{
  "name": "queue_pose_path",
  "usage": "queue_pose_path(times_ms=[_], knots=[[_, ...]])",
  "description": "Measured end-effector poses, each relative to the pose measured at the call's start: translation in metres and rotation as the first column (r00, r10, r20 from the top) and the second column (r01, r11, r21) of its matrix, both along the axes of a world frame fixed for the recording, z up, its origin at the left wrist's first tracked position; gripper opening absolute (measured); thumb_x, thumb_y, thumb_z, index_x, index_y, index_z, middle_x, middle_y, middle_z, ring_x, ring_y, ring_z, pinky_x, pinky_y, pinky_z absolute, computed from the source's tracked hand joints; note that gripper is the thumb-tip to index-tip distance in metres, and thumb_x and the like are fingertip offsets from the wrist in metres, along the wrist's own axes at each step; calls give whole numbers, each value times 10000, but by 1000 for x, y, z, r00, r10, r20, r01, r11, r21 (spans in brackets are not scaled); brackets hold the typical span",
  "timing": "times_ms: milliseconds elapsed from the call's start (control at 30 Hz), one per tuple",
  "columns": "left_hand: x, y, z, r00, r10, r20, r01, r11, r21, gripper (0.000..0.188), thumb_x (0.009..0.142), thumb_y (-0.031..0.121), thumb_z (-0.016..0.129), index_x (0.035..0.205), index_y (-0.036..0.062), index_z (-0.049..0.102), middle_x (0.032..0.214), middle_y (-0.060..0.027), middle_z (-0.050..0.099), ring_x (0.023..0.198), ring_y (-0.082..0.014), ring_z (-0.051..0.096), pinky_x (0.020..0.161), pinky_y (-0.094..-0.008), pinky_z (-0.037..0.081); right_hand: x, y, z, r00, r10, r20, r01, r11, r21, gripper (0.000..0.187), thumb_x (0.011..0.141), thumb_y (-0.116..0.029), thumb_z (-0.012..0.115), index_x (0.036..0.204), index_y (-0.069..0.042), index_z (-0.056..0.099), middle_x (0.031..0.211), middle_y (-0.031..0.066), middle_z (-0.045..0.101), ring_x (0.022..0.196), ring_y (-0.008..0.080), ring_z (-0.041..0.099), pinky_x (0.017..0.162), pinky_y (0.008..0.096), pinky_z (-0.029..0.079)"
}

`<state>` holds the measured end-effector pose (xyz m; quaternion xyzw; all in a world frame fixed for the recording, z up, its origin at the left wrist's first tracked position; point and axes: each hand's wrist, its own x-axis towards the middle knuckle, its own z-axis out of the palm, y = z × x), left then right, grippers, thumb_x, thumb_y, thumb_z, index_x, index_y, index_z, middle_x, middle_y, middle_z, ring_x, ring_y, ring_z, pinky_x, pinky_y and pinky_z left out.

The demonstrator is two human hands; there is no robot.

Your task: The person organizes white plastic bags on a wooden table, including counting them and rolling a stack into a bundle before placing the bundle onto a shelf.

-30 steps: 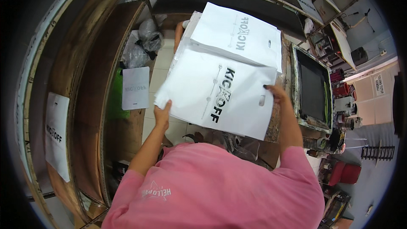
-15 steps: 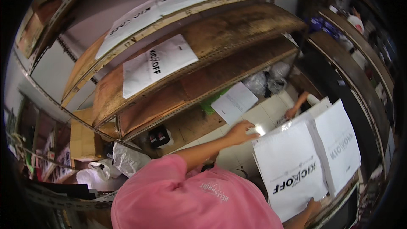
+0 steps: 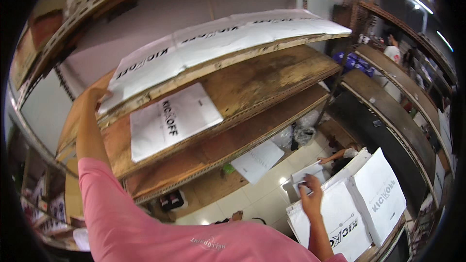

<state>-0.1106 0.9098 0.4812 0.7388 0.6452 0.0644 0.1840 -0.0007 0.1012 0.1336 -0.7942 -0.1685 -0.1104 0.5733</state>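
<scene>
My left hand (image 3: pixel 100 96) reaches up to the top shelf. Its fingers close on the left end of a row of flat white printed sheets (image 3: pixel 182 51), possibly bags; the fingertips are partly hidden. My right hand (image 3: pixel 310 196) is raised, fingers apart, over a stack of similar white sheets (image 3: pixel 335 218) at the lower right. Beside that stack lies a second white stack (image 3: pixel 381 189) with grey print. On the shelf below the top one, a single white printed sheet (image 3: pixel 174 121) lies flat.
Wooden shelves (image 3: pixel 272 70) on a perforated metal frame span the middle. On the floor below lie a white sheet (image 3: pixel 257 160) and clear plastic (image 3: pixel 305 133). Another person's hand (image 3: pixel 327 159) is beside a white item (image 3: pixel 306 174). Long dark shelves (image 3: pixel 383 92) stand at right.
My left hand has gone from beside the stack to the left end of the top shelf. My right hand has left the stack's near edge and risen. The view has tilted up.
</scene>
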Motion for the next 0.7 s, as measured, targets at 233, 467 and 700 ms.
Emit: queue_pose_path(times_ms=[233,467,700], knots=[[15,30,16,982,-100,-162,61,972,-229,439,708,384,868,1014,115,706,828,-70,622,761,-229,565,652,-400,475,-23,57,7,980,76,-185,-59,994,91,335,889,-139,772,1175,5,675,1099,145,721,971,237,708,886,365,543],[-13,65,28,855,-53,516,276,889,-366,335,833,309,792,1055,71,714,908,-66,737,708,-208,708,606,-363,599,-37,47,-21,931,140,-338,-99,986,134,296,919,-168,757,1161,-12,688,1080,124,732,954,238,721,870,357,555],[-37,62,-23,660,72,748,379,828,-414,311,900,189,737,1141,-1,684,977,-154,752,819,-286,748,732,-434,649,-31,73,9,867,363,-341,-321,931,172,288,958,-158,704,1209,-21,666,1138,127,730,1076,216,711,902,346,555]])
